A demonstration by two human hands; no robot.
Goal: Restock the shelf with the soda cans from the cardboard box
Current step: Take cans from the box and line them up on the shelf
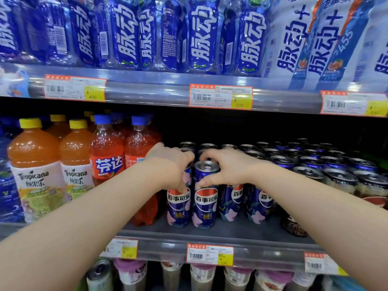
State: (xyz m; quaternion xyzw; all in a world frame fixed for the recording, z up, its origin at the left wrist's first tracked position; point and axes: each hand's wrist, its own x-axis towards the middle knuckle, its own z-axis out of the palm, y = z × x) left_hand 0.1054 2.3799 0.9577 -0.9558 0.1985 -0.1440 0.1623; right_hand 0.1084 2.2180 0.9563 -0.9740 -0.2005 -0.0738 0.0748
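Two tall blue Pepsi peach cans stand side by side at the front of the middle shelf (210, 232). My left hand (172, 162) grips the left can (178, 208) from above, its thumb down the can's front. My right hand (226, 166) holds the right can (204, 206) near its silver top, thumb on the front and fingers curled over the rim. Both cans rest on the shelf. More rows of the same cans (294, 158) fill the shelf behind and to the right. The cardboard box is out of view.
Orange Tropicana bottles (37, 160) and red Fanta bottles (107, 158) stand close on the left. Blue drink bottles (126, 32) line the shelf above, whose edge (147, 91) overhangs the cans. Price tags (210, 254) run along the shelf fronts. More bottles sit on the shelf below.
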